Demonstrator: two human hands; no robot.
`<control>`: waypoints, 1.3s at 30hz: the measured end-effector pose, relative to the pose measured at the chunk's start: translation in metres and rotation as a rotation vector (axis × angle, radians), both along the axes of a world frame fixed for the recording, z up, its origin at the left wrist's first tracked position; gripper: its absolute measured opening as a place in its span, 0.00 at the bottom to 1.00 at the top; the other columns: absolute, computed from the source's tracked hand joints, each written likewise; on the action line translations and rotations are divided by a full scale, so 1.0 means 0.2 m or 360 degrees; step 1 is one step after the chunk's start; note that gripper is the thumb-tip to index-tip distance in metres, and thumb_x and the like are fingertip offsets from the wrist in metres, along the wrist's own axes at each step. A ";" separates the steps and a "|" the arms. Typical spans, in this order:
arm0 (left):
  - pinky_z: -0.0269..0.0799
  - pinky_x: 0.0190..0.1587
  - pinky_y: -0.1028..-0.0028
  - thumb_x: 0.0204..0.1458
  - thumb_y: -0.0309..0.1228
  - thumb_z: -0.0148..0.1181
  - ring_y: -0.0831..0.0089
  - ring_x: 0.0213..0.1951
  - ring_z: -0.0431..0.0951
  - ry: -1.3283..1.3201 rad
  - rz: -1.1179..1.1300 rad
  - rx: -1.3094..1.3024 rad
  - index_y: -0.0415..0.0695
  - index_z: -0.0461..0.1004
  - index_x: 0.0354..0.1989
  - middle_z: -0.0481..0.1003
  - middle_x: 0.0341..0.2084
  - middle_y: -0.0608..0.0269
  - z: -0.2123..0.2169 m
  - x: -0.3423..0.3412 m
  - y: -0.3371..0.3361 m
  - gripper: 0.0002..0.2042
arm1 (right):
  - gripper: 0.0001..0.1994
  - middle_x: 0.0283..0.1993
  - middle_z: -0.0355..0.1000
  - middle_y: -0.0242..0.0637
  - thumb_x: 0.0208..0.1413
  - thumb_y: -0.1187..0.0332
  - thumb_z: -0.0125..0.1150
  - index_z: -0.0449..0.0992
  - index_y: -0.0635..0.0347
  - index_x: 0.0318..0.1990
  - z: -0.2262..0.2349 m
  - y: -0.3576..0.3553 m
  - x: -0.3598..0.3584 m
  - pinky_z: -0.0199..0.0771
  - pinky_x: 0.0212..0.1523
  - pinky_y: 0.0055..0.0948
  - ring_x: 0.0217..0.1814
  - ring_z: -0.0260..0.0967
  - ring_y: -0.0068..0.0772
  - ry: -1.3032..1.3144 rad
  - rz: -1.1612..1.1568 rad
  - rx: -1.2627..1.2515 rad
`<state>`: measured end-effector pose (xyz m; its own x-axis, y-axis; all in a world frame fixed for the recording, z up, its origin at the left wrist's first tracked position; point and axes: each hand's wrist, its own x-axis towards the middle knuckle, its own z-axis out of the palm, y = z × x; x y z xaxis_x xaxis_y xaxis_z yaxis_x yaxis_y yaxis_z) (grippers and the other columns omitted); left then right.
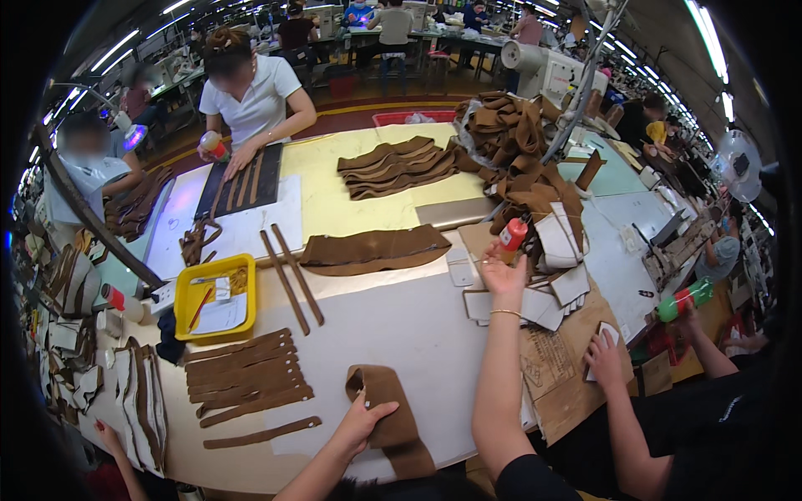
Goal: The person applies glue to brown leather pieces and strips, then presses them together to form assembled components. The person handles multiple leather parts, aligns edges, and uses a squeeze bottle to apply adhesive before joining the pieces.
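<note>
pinching a looped, straight-edged brown fabric band (pixel 399 432) in left grip (pixel 362 423); half-curling right grip (pixel 505 274) by red bottle (pixel 513 235), unclear whether held; bare worktop (pixel 393 326) between.

Looks forward and down from head height, through the left one of a side-by-side fisheye pair. Faces across the worktable (pixel 225 468) from its near edge, with left hand (pixel 359 424) and right hand (pixel 504 273) close below. Reaches back to distant ceiling lights (pixel 115 50); bends straight edges toward a dark, rounded rim.

Mid worktop (pixel 409 313): open between strips (pixel 248 369) and right hand (pixel 504 274)
Near edge: left hand (pixel 361 424), strap (pixel 399 430) obstruct
Left: tray (pixel 251 292) blocks
Far right: heap (pixel 511 129) blocks
</note>
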<state>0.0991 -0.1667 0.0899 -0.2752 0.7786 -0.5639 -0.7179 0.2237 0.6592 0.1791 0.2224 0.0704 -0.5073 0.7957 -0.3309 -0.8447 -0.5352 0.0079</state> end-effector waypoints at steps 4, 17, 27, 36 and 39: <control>0.73 0.48 0.71 0.51 0.23 0.60 0.71 0.46 0.74 0.0222 -0.0070 -0.0111 0.39 0.61 0.56 0.72 0.45 0.58 -0.20 0.02 0.03 0.24 | 0.28 0.40 0.73 0.42 0.57 0.42 0.46 0.72 0.62 0.44 -0.03 0.14 -0.09 0.73 0.44 0.37 0.40 0.71 0.37 0.0112 -0.0028 -0.0002; 0.72 0.45 0.77 0.59 0.33 0.53 0.77 0.42 0.74 0.0646 0.0075 0.0012 0.35 0.66 0.53 0.74 0.42 0.60 -0.41 0.03 0.06 0.18 | 0.30 0.42 0.72 0.42 0.58 0.40 0.44 0.71 0.61 0.46 -0.16 0.28 -0.09 0.74 0.41 0.38 0.40 0.71 0.38 0.0013 -0.0030 -0.0052; 0.72 0.47 0.74 0.59 0.35 0.53 0.75 0.42 0.75 0.0034 0.0300 0.0332 0.37 0.69 0.49 0.75 0.42 0.61 0.08 -0.01 0.01 0.16 | 0.30 0.41 0.71 0.39 0.52 0.39 0.55 0.68 0.57 0.48 0.36 -0.60 0.30 0.73 0.40 0.38 0.39 0.71 0.38 -0.0557 0.0078 0.0906; 0.74 0.47 0.66 0.57 0.32 0.53 0.67 0.44 0.76 -0.0116 0.0038 0.0376 0.36 0.65 0.54 0.74 0.43 0.54 0.25 -0.03 -0.12 0.19 | 0.28 0.35 0.71 0.37 0.51 0.39 0.55 0.71 0.59 0.41 0.29 -1.12 0.39 0.71 0.42 0.34 0.37 0.71 0.32 0.0268 0.0621 0.0053; 0.75 0.43 0.69 0.56 0.36 0.56 0.69 0.41 0.77 0.0450 -0.0335 -0.0006 0.34 0.64 0.54 0.75 0.39 0.53 0.17 -0.01 -0.14 0.22 | 0.25 0.35 0.71 0.36 0.52 0.43 0.56 0.72 0.58 0.40 0.17 -1.26 0.33 0.70 0.42 0.33 0.38 0.71 0.31 0.0292 0.0734 -0.0144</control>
<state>0.0968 -0.1950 0.1245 -0.2547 0.8328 -0.4914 -0.4451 0.3502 0.8242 0.2452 -0.0288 0.1051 -0.8554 0.4475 -0.2607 -0.5010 -0.8425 0.1978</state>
